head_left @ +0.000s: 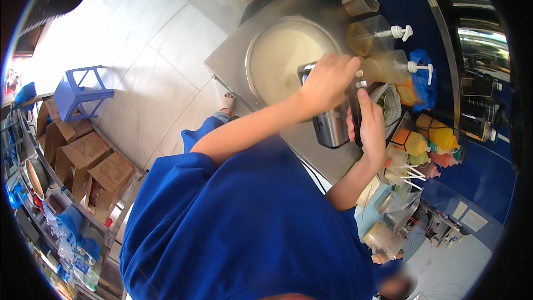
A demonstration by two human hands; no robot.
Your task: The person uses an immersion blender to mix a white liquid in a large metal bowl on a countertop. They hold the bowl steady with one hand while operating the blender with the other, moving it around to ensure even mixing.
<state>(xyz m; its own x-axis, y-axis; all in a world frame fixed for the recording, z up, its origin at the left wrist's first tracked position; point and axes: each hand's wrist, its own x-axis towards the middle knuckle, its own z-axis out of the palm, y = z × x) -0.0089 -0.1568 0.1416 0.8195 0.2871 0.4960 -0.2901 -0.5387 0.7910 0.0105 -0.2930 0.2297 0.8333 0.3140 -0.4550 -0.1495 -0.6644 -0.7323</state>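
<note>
Both hands hold a black-and-steel handheld mixer, possibly an immersion blender, tilted over the right side of a wide steel bowl. My left hand is closed over its upper part, near pale buttons, and covers much of it. My right hand wraps around the black handle, thumb towards the buttons. A pale cream liquid or batter fills much of the bowl. Whether the mixer's working end reaches the liquid is hidden. The bowl stands on a stainless-steel counter.
Along the counter's right side stand a measuring jug, pump dispensers, a white basket and several squeeze bottles. Leftward are a blue stool and cardboard boxes. Another person is at lower right.
</note>
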